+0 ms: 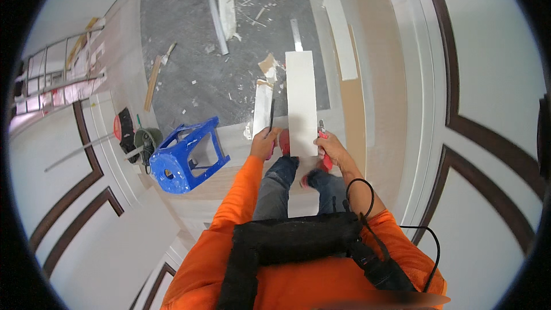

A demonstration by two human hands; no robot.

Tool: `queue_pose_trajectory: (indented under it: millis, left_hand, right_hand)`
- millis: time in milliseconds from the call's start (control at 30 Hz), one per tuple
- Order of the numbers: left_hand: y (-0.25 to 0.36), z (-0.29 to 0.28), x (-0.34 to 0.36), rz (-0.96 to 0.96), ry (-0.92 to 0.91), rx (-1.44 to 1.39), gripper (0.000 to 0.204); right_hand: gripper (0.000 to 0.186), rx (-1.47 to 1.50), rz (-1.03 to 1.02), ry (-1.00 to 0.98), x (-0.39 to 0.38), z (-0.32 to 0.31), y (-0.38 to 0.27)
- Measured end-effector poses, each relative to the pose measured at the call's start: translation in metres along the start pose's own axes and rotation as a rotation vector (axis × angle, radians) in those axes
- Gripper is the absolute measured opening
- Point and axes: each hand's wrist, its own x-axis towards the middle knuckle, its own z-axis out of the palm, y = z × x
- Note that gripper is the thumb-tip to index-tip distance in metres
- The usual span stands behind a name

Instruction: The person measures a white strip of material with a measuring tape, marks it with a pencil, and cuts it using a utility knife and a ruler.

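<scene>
A long white board (301, 100) lies lengthwise before me between my hands. My left hand (263, 143), beside the board's left edge, is closed round a thin dark tool (272, 116) with a pinkish lower end; its kind is unclear. At the near right corner, my right hand (333, 147) grips a red-handled tool with a grey tip (322, 129), which looks like a utility knife. Past the board's far end sticks out a metal strip (296, 33) like a ruler. A shorter white piece (262, 109) with a torn brown end lies to the left.
A blue plastic stool (192, 158) lies tipped over at the left, near a dark bucket (148, 139). Long strips (338, 23) lie along the right, and a metal bar (214, 11) lies farther off. Scraps litter the grey sheet (189, 34). A brush (168, 53) lies beside a wooden strip (152, 83).
</scene>
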Motion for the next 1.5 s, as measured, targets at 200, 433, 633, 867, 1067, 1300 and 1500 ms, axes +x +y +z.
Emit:
queue_pose_trajectory:
  millis: [200, 433, 633, 867, 1067, 1300, 1500]
  left_hand:
    - [0.069, -0.01, 0.045, -0.124, 0.097, -0.011, 0.04]
    - [0.136, -0.031, 0.071, -0.155, 0.031, -0.246, 0.052]
    - [0.185, -0.076, 0.131, -0.196, 0.282, -0.956, 0.035]
    - [0.167, -0.119, 0.255, -0.138, 0.238, -1.015, 0.026]
    - [0.185, -0.149, 0.404, -0.249, 0.432, -0.08, 0.063]
    - [0.201, -0.218, 0.583, -0.112, 0.261, 0.747, 0.062]
    - [0.197, -0.256, 0.687, 0.282, 0.581, 1.085, 0.06]
  right_hand:
    - [0.022, -0.076, 0.12, -0.191, 0.016, 0.034, -0.075]
    - [0.018, 0.008, 0.204, -0.304, 0.06, 0.074, -0.183]
    - [0.017, -0.086, 0.164, -0.217, 0.134, 0.073, -0.333]
    - [0.015, -0.255, 0.164, -0.045, 0.246, 0.098, -0.476]
    - [0.008, -0.461, 0.116, -0.014, 0.41, 0.136, -0.549]
    - [0.013, -0.643, 0.053, -0.1, 0.664, 0.186, -0.56]
    - [0.009, -0.557, 0.139, -0.254, 0.802, 0.222, -0.55]
